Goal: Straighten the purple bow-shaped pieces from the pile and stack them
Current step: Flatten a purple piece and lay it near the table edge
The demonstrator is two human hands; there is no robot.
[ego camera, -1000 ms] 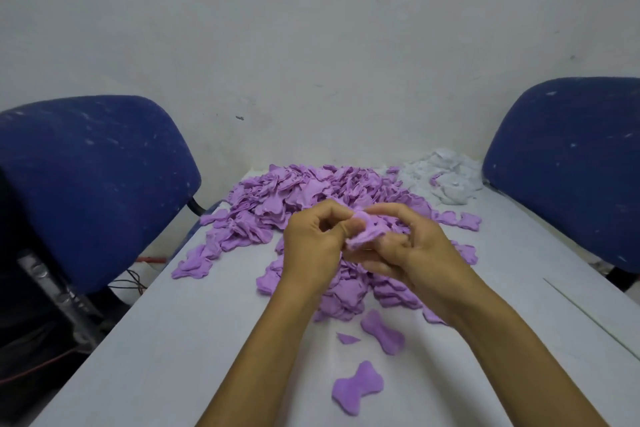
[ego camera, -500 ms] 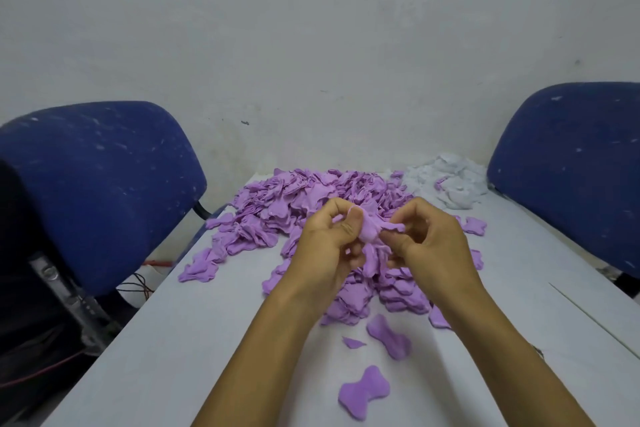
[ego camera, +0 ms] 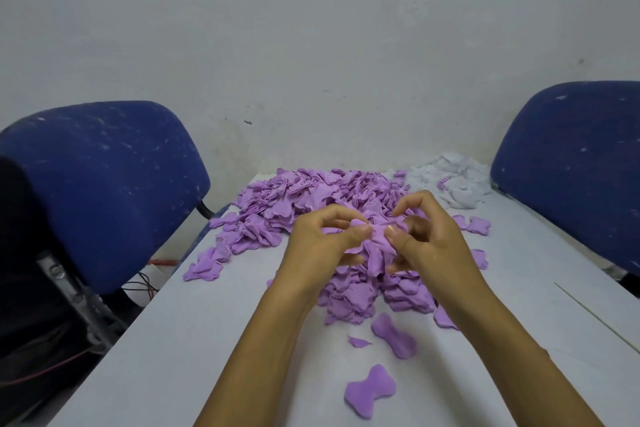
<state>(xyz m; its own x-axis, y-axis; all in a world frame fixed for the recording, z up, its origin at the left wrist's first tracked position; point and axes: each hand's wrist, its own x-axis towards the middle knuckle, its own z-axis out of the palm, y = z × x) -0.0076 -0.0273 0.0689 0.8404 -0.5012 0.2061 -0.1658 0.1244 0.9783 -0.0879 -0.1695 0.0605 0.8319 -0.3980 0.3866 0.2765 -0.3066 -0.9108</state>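
Since a second ago, one purple bow piece has been pulled wider between the pinching left hand and right hand, apparently nearly flat, above the pile mid-bench.

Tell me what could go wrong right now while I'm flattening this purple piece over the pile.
Both the left hand and right hand pinch one purple piece right above the purple pile; if it slips, it could vanish among the unsorted ones. The flattened bows near the table's front edge lie scattered, not stacked, so your forearms might sweep them off. A white pile touches the purple one at the back, so colours could mix.
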